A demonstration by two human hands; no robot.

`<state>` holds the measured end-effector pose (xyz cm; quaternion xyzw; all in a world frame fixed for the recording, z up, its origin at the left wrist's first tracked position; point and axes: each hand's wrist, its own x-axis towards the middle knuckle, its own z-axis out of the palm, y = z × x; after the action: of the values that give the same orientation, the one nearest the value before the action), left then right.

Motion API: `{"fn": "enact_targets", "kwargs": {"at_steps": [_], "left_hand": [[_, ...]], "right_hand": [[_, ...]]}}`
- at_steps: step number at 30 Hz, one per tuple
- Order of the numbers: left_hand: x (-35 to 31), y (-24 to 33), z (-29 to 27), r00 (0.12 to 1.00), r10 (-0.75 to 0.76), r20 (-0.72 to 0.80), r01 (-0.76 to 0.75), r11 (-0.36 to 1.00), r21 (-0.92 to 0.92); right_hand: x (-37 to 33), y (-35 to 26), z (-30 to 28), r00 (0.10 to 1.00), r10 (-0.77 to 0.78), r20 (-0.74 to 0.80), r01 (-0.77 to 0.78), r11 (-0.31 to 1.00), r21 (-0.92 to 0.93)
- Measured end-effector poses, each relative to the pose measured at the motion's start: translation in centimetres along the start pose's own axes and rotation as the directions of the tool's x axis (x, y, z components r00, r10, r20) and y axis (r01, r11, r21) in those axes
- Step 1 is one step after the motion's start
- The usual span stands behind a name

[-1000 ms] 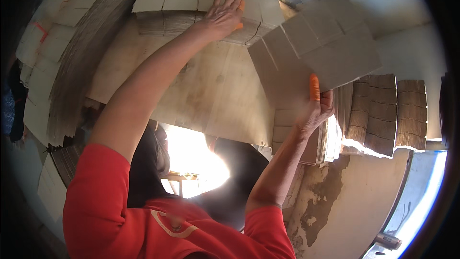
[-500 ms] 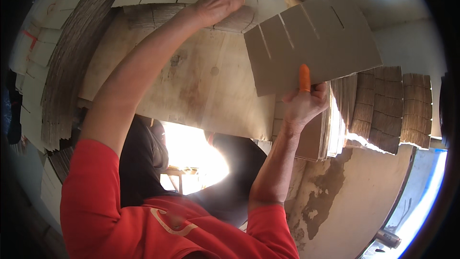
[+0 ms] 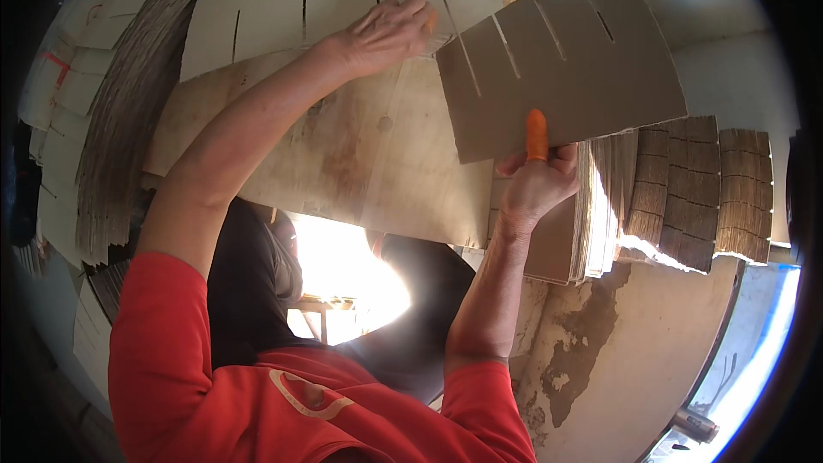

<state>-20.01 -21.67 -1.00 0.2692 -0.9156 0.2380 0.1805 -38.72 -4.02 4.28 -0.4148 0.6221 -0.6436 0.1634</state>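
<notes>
My left hand (image 3: 386,39) is closed at the near edge of a pale slotted cardboard sheet (image 3: 270,21), its fingers pinched together with a bit of orange showing at their tips. That sheet lies at the far side of the wooden board and overhangs the stack under it. In my right hand (image 3: 540,184) is a grey-brown slotted cardboard sheet (image 3: 566,69), held up and tilted by its lower edge. An orange finger cot (image 3: 537,135) presses flat against its face; the fingers behind the sheet are mostly hidden.
A wooden board (image 3: 377,154) spans the space before me. Tall stacks of slotted cardboard (image 3: 146,86) curve along the left. More bundles (image 3: 690,189) stand on edge at the right, beside a pale panel with a dark worn patch (image 3: 583,343). Bright light comes up between my legs.
My left hand has come nearer and slightly down, and the pale sheet has slid toward me over the stack's front. The sheet in my right hand has tilted and shifted slightly.
</notes>
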Motion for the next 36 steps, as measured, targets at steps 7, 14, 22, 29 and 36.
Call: {"fn": "enact_targets", "kwargs": {"at_steps": [7,14,22,29,36], "left_hand": [[-0.9,1.9,-0.4,0.998,0.067,0.013,-0.067,0.998,0.003],[-1.7,4.7,-3.7,0.974,0.227,0.015,-0.227,0.972,0.058],[-3.8,10.2,-6.8,0.948,0.261,-0.183,-0.264,0.964,0.005],[-0.1,3.9,-5.2,0.970,-0.193,-0.148,0.077,0.819,-0.569],[1.1,-1.6,4.2,0.952,-0.306,0.000,0.306,0.952,0.017]], "right_hand": [[-0.1,0.5,0.6,0.999,-0.003,0.033,0.000,0.996,0.086],[-0.2,1.1,0.6,0.998,-0.008,0.061,0.004,0.998,0.065],[-1.0,2.0,1.9,0.999,-0.013,0.032,0.015,0.998,-0.066],[-1.1,1.3,2.1,0.993,0.112,0.022,-0.110,0.991,-0.077],[-1.2,1.6,2.7,0.990,0.117,0.081,-0.113,0.992,-0.054]]}}
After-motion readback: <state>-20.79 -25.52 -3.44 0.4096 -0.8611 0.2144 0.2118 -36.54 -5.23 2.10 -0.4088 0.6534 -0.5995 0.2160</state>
